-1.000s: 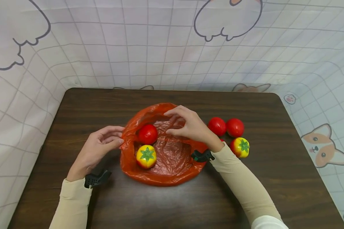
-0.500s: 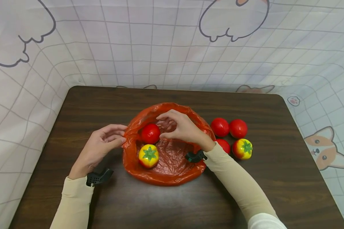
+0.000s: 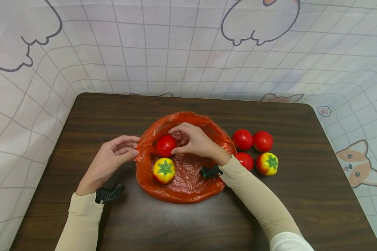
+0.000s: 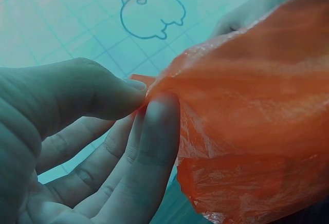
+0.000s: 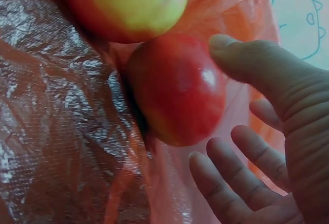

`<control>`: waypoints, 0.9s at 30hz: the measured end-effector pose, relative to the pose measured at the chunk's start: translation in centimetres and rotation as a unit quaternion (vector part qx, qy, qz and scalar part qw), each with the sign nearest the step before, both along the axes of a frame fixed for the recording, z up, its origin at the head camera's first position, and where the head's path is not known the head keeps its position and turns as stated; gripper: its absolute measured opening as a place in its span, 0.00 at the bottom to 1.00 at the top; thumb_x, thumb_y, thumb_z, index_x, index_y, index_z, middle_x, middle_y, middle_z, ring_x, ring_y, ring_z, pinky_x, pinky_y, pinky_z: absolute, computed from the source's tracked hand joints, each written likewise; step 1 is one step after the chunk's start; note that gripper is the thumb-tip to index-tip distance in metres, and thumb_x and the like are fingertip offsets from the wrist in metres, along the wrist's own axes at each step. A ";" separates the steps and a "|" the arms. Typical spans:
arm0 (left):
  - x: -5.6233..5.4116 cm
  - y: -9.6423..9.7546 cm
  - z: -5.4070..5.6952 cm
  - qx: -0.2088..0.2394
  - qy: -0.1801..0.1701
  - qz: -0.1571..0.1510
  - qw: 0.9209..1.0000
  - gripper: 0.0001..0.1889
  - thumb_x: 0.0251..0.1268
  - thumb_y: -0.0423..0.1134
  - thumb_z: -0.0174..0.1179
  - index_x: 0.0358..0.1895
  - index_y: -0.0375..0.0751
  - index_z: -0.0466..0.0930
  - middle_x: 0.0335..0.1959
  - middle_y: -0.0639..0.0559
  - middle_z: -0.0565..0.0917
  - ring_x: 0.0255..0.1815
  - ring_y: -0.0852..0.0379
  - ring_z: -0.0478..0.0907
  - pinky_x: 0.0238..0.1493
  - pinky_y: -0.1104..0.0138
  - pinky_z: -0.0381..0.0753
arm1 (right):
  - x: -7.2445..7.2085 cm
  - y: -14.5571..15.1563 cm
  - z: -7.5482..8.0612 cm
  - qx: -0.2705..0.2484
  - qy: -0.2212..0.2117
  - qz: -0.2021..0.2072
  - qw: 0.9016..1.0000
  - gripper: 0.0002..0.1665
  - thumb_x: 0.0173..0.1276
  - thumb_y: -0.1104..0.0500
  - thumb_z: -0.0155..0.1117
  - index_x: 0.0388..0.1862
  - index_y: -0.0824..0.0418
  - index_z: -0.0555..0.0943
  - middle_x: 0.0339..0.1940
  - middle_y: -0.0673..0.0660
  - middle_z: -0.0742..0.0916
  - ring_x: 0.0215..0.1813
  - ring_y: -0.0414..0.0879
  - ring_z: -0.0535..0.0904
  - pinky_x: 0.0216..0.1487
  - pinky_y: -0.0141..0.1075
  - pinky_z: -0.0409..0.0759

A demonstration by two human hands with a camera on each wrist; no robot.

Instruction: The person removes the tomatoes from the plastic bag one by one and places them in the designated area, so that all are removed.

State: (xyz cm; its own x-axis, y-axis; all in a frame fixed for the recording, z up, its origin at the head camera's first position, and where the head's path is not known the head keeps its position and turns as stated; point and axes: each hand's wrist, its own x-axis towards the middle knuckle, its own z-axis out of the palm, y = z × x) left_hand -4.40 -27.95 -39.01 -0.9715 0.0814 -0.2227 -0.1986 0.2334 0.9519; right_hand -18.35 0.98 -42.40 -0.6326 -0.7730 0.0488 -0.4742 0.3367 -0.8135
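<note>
My left hand (image 3: 110, 161) pinches the left rim of a thin orange-red plastic bag (image 3: 182, 198) between thumb and fingertip; the left wrist view shows the film (image 4: 241, 131) folded there. The bag lies with its mouth spread wide. Inside, at the left, sit a glossy red tomato (image 3: 166, 145) and a yellow-topped tomato (image 3: 164, 170) with a green star-shaped calyx. My right hand (image 3: 196, 142) reaches into the bag, thumb and fingers spread at the right side of the red tomato. In the right wrist view its thumb tip is close beside that tomato (image 5: 177, 90), the other fingers below.
Right of the bag are three red tomatoes, one of them (image 3: 242, 139) at the back, plus a yellow-and-red tomato (image 3: 267, 164). They lie on a dark wooden table (image 3: 188, 226). A white gridded cloth (image 3: 176, 45) hangs behind it.
My right hand has moved left and slightly down inside the bag, up to the red tomato. My left hand keeps its hold on the rim. The view has shifted slightly.
</note>
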 end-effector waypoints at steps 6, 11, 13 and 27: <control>0.0 0.1 0.0 0.006 -0.003 0.000 1.000 0.25 0.70 0.44 0.68 0.67 0.43 0.76 0.54 0.51 0.84 0.49 0.60 0.88 0.52 0.71 0.88 | 0.2 -0.4 -0.5 0.011 0.006 -0.009 1.000 0.35 0.57 0.47 0.83 0.62 0.53 0.81 0.54 0.53 0.83 0.50 0.43 0.83 0.50 0.33 0.87; 0.0 0.1 0.0 0.008 -0.006 0.001 1.000 0.25 0.70 0.44 0.68 0.67 0.43 0.76 0.54 0.50 0.84 0.50 0.59 0.88 0.53 0.71 0.88 | 0.4 -0.8 -0.9 0.016 -0.001 -0.014 1.000 0.37 0.56 0.46 0.84 0.62 0.52 0.81 0.54 0.52 0.82 0.51 0.43 0.82 0.50 0.33 0.86; 0.0 0.1 0.0 0.005 -0.009 0.002 1.000 0.25 0.70 0.45 0.68 0.67 0.43 0.76 0.54 0.50 0.84 0.50 0.60 0.88 0.53 0.70 0.88 | 0.6 -0.9 -1.0 0.023 -0.004 -0.015 1.000 0.37 0.56 0.45 0.84 0.63 0.51 0.80 0.54 0.51 0.81 0.51 0.43 0.82 0.50 0.34 0.86; -0.1 0.0 -0.2 0.002 -0.013 0.005 1.000 0.26 0.70 0.45 0.68 0.67 0.44 0.75 0.55 0.48 0.83 0.50 0.59 0.87 0.54 0.70 0.88 | 0.8 -1.7 -1.6 0.055 -0.022 -0.010 0.998 0.40 0.58 0.44 0.81 0.67 0.51 0.76 0.59 0.51 0.79 0.55 0.43 0.80 0.54 0.35 0.86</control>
State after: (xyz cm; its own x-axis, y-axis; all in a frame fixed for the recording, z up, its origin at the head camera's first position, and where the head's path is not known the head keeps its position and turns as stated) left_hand -4.45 -27.95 -39.20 -0.9659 0.0733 -0.2485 -0.2263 0.2283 0.9469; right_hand -17.52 -0.70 -44.01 -0.6478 -0.7592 -0.0632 -0.4317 0.4341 -0.7907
